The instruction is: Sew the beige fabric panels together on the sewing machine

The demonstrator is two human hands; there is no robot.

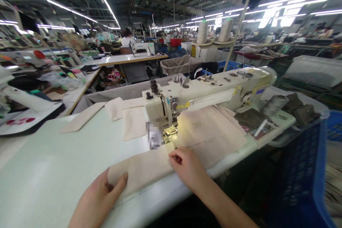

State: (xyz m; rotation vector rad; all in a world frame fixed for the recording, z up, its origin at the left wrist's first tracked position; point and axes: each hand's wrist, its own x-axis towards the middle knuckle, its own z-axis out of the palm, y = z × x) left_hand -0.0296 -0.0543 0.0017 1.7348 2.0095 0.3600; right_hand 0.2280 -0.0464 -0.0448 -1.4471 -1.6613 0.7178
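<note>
A long beige fabric piece (pixel 146 167) lies on the pale table in front of a sewing machine (pixel 160 105). My left hand (pixel 100 196) grips its left end, thumb on top and the other fingers beneath. Close to the presser foot (pixel 171 131), my right hand (pixel 187 165) pinches the piece's right end between thumb and fingertips. The piece's far right corner reaches the lit area by the foot. Under the machine arm spreads a larger beige fabric panel (pixel 211 131). A pixelated patch covers part of the area left of the needle.
Several cut beige pieces (pixel 133 123) lie left of the machine head. A grey thread cone (pixel 276 105) and dark cloth (pixel 301 108) are at the right end. A blue crate (pixel 296 171) stands right of the table; a cloth-lined bin (pixel 117 91) is behind it.
</note>
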